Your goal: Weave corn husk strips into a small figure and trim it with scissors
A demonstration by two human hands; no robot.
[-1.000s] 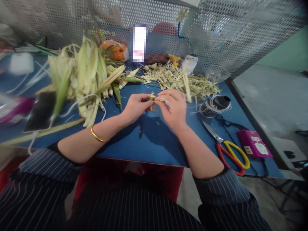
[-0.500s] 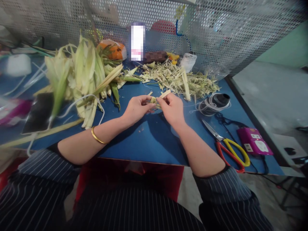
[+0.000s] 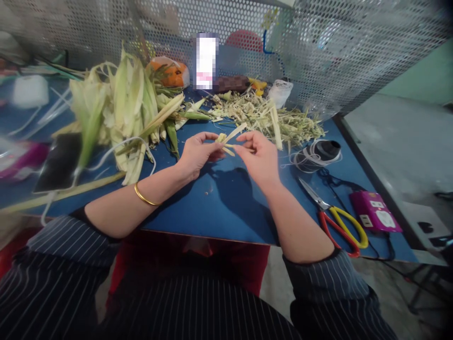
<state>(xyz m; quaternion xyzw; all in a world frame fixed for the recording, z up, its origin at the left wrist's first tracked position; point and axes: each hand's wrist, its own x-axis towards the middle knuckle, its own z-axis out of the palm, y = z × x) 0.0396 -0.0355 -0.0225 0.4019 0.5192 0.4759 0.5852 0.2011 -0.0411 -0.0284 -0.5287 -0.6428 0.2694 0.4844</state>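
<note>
My left hand (image 3: 200, 153) pinches a small folded piece of pale corn husk strips (image 3: 221, 138) above the blue table. Several strip ends fan out to the right from its fingertips, one long end pointing up and away. My right hand (image 3: 260, 158) is close beside it, thumb and a finger closed on the tip of one strip, the other fingers raised and curled. My left fingertips partly hide the fold. Beyond the hands lies a heap of shredded husk (image 3: 244, 108). Whole corn husks (image 3: 123, 108) are piled to the left.
To the right stand a dark cone of thread (image 3: 320, 153), scissors with red and yellow handles (image 3: 339, 226) and a purple power socket box (image 3: 375, 212). A black phone-like slab (image 3: 58, 163) with a white cable lies left. A lit phone (image 3: 207, 59) leans before the perforated metal screen (image 3: 159, 33).
My right hand has drawn slightly right, away from my left hand, and its fingers have lifted. More strip ends now show between the hands. The view has shifted a little.
</note>
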